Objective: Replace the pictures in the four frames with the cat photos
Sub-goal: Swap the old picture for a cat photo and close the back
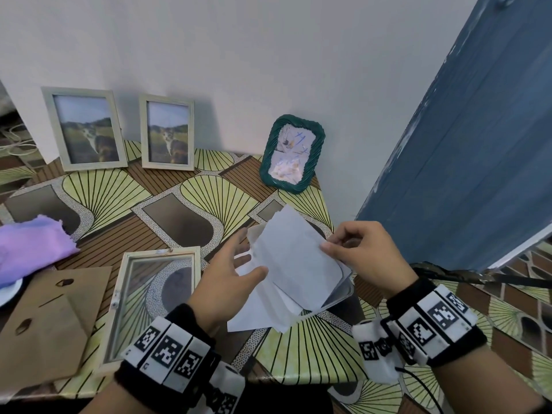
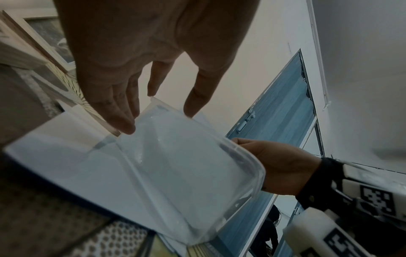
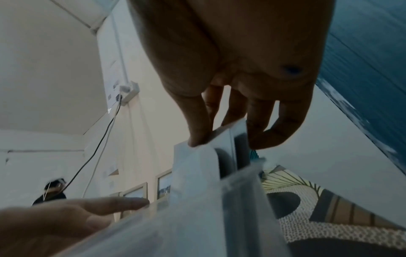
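Note:
My right hand (image 1: 328,245) pinches the right edge of a stack of white photo sheets (image 1: 292,258), backs up, held tilted above the table with a clear plastic sheet (image 1: 340,294) beneath them. My left hand (image 1: 251,255) lies open at the stack's left side, thumb on top, fingers straight. In the left wrist view its fingertips (image 2: 127,127) touch the plastic sheet's (image 2: 186,173) upper edge. An empty pale frame (image 1: 152,297) lies flat beside my left wrist, its brown backing board (image 1: 50,324) further left. Two pale frames (image 1: 86,130) (image 1: 168,132) with cat photos lean on the wall. A green frame (image 1: 291,153) holds an abstract picture.
A purple cloth (image 1: 30,246) lies at the far left over a white plate (image 1: 7,291). A blue door (image 1: 463,174) stands close on the right, with a black cable (image 1: 478,277) at its foot. A person (image 3: 51,191) is in the background of the right wrist view.

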A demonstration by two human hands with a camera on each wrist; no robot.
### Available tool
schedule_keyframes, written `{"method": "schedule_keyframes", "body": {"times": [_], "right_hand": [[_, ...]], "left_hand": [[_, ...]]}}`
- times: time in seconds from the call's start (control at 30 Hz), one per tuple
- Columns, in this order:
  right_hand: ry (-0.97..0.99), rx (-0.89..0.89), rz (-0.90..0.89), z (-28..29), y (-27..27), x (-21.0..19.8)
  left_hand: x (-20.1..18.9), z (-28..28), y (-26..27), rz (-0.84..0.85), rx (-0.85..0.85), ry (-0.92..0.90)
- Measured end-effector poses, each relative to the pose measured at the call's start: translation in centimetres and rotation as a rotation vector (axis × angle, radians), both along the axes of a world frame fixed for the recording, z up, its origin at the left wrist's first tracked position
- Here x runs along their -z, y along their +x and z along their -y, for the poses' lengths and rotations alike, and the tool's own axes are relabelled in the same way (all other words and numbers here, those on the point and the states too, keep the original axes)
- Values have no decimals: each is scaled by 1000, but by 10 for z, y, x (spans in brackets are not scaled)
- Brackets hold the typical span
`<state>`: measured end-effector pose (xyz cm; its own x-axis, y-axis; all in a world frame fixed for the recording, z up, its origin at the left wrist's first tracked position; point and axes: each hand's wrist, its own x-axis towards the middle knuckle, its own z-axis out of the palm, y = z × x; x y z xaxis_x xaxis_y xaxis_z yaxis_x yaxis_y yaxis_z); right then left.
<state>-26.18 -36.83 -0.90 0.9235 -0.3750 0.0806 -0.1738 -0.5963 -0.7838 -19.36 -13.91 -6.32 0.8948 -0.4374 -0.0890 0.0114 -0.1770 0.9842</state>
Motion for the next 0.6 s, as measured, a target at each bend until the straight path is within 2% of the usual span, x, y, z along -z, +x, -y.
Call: {"method": "schedule_keyframes", "body": {"times": [0.13, 0.27, 0.43, 0.53, 0.6], "right_hand": [[149, 47, 73, 7, 2, -2], [17, 150, 199, 11, 9, -13], [-154, 141, 396, 1, 10, -41], [-132, 146, 494, -10, 11, -55], [-34, 161, 545, -19, 11, -59]], "left_hand": [[0, -1, 2, 10, 6, 12], [-3, -2, 3, 39, 25, 31], [-17, -11, 7, 68, -45, -14], [-34, -29, 11, 134, -99, -87], [-43, -46, 14, 179, -117, -100]]}}
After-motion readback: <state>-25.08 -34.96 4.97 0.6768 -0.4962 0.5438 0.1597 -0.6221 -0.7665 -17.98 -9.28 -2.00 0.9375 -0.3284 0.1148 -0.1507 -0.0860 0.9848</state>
